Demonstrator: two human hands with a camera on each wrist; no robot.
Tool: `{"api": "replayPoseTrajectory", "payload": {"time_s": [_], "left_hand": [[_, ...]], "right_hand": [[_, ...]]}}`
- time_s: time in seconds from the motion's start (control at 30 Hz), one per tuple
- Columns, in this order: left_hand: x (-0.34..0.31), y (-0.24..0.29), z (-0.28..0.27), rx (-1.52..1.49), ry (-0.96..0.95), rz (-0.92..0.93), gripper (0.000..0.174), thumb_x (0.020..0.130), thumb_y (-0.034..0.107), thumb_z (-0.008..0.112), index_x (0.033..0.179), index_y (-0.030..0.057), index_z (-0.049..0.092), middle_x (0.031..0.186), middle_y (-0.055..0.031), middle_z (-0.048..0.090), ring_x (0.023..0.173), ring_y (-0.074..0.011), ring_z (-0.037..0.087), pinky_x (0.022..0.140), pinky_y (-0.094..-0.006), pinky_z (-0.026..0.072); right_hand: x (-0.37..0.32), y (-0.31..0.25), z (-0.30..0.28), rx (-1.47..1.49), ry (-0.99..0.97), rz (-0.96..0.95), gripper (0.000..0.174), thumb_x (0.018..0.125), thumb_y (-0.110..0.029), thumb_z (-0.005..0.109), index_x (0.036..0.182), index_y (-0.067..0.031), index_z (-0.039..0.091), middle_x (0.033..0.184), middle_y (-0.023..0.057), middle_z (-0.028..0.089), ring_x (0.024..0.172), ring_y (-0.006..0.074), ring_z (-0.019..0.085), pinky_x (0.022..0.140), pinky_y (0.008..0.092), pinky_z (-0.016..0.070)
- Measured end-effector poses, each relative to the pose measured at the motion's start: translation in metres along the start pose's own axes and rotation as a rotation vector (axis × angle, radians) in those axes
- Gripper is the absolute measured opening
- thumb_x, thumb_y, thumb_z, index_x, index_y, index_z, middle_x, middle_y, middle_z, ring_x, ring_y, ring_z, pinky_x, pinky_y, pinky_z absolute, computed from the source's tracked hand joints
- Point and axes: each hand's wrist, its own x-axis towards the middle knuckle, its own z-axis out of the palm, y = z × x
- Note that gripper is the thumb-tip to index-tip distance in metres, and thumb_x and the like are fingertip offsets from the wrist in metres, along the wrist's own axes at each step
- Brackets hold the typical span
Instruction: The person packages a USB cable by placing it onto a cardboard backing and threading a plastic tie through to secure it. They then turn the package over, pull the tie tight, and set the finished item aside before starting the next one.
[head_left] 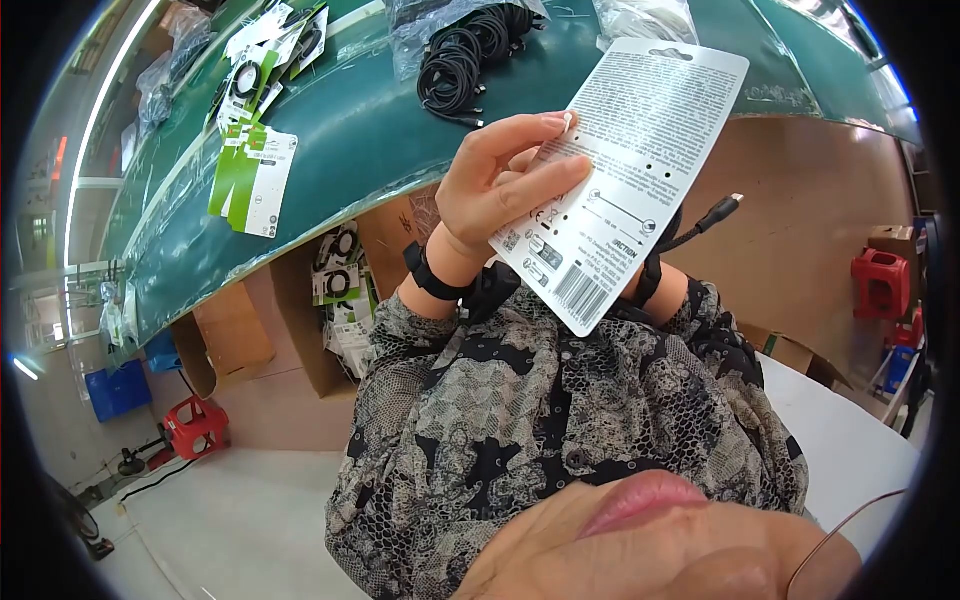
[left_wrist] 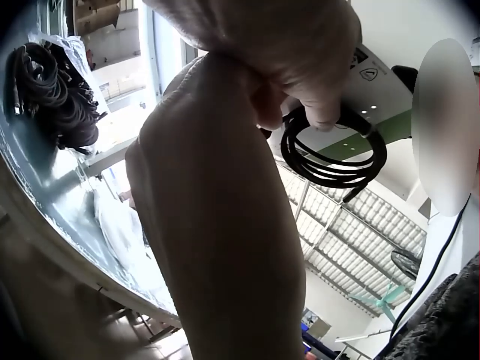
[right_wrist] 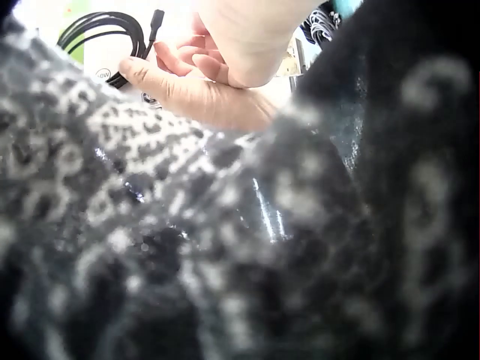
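A white printed card is tilted in front of the chest, its barcode side facing the head camera. My left hand grips its left edge, with thumb and forefinger on the printed side and a tiny white piece at the fingertips. On the card's other side is a coiled black cable, also visible as a coil in the right wrist view. One connector sticks out past the card's right edge. Behind the card, my right hand is hidden from the head view; overlapping hands in the wrist views leave its grip unclear.
On the green table lie bundled black cables, green-and-white cards and plastic bags. Below its edge, a cardboard box holds packaged cables. Red stools stand at both sides.
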Motion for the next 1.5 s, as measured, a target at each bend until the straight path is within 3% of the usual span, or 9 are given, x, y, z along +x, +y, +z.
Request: {"api": "replayPoseTrajectory", "payload": {"time_s": [0.1, 0.2, 0.37, 0.47, 0.5, 0.6, 0.7, 1.4, 1.5], "left_hand": [[0.001, 0.000, 0.000, -0.002, -0.003, -0.009, 0.034, 0.066, -0.004, 0.073, 0.099, 0.0031, 0.068, 0.108, -0.0153, 0.055, 0.100, -0.0277, 0.061, 0.079, -0.0302, 0.0556], [0.003, 0.001, -0.002, -0.030, -0.069, 0.016, 0.032, 0.069, -0.002, 0.072, 0.099, -0.0040, 0.062, 0.105, -0.0219, 0.054, 0.098, -0.0379, 0.060, 0.082, -0.0403, 0.0541], [0.003, 0.000, 0.000, -0.016, -0.056, 0.035, 0.031, 0.069, -0.001, 0.072, 0.098, -0.0028, 0.063, 0.100, -0.0208, 0.057, 0.097, -0.0370, 0.061, 0.082, -0.0411, 0.0540], [0.003, -0.004, 0.002, 0.042, -0.036, 0.058, 0.036, 0.064, -0.002, 0.074, 0.098, 0.0066, 0.069, 0.103, -0.0120, 0.056, 0.099, -0.0306, 0.061, 0.073, -0.0293, 0.0581], [0.003, -0.004, 0.002, 0.040, -0.037, 0.058, 0.036, 0.064, -0.002, 0.074, 0.098, 0.0066, 0.069, 0.103, -0.0120, 0.056, 0.099, -0.0306, 0.061, 0.073, -0.0293, 0.0581], [0.004, -0.001, 0.000, 0.035, -0.061, 0.058, 0.031, 0.067, 0.003, 0.074, 0.097, -0.0006, 0.064, 0.095, -0.0187, 0.058, 0.093, -0.0363, 0.062, 0.082, -0.0420, 0.0538], [0.004, -0.001, 0.000, 0.033, -0.060, 0.060, 0.032, 0.066, 0.003, 0.075, 0.097, -0.0004, 0.064, 0.095, -0.0179, 0.058, 0.093, -0.0358, 0.062, 0.082, -0.0418, 0.0539], [0.001, -0.008, -0.004, 0.106, -0.129, 0.139, 0.035, 0.067, 0.003, 0.073, 0.100, -0.0026, 0.063, 0.100, -0.0189, 0.059, 0.093, -0.0374, 0.063, 0.079, -0.0399, 0.0551], [0.000, -0.009, -0.005, 0.087, -0.123, 0.121, 0.035, 0.068, 0.003, 0.073, 0.101, -0.0031, 0.063, 0.100, -0.0194, 0.059, 0.092, -0.0376, 0.063, 0.079, -0.0403, 0.0548]], "right_hand": [[-0.005, -0.001, -0.003, -0.191, -0.040, 0.034, 0.026, 0.090, -0.013, 0.054, 0.113, -0.0012, 0.055, 0.107, 0.0104, 0.060, 0.100, 0.0184, 0.057, 0.082, 0.0313, 0.0479], [-0.006, 0.000, -0.004, -0.319, -0.062, 0.056, 0.026, 0.090, -0.012, 0.053, 0.114, -0.0007, 0.055, 0.108, 0.0112, 0.060, 0.101, 0.0187, 0.057, 0.082, 0.0317, 0.0477], [-0.007, 0.013, -0.006, -0.427, -0.065, -0.025, 0.025, 0.089, -0.010, 0.053, 0.112, 0.0006, 0.056, 0.109, 0.0128, 0.060, 0.100, 0.0197, 0.058, 0.082, 0.0316, 0.0477], [-0.009, 0.015, -0.008, -0.453, -0.090, -0.056, 0.025, 0.089, -0.010, 0.054, 0.112, -0.0001, 0.056, 0.109, 0.0126, 0.061, 0.099, 0.0205, 0.058, 0.081, 0.0317, 0.0480], [-0.007, 0.011, -0.006, -0.434, -0.071, -0.058, 0.025, 0.089, -0.010, 0.055, 0.112, -0.0003, 0.056, 0.109, 0.0124, 0.060, 0.100, 0.0206, 0.058, 0.081, 0.0319, 0.0480], [-0.003, 0.003, 0.001, -0.394, -0.033, -0.064, 0.026, 0.088, -0.010, 0.056, 0.112, -0.0008, 0.056, 0.109, 0.0121, 0.060, 0.100, 0.0207, 0.058, 0.081, 0.0321, 0.0481], [-0.001, 0.002, 0.005, -0.304, 0.055, -0.065, 0.027, 0.088, -0.008, 0.055, 0.114, -0.0010, 0.054, 0.109, 0.0118, 0.060, 0.100, 0.0208, 0.057, 0.082, 0.0323, 0.0484], [-0.006, -0.012, 0.006, -0.152, 0.020, -0.027, 0.031, 0.087, -0.009, 0.056, 0.118, -0.0029, 0.052, 0.112, 0.0101, 0.058, 0.102, 0.0191, 0.057, 0.084, 0.0320, 0.0476], [-0.004, 0.011, 0.000, 0.146, 0.028, -0.069, 0.025, 0.087, -0.008, 0.056, 0.112, -0.0034, 0.053, 0.112, 0.0098, 0.058, 0.100, 0.0201, 0.057, 0.083, 0.0321, 0.0483]]}}
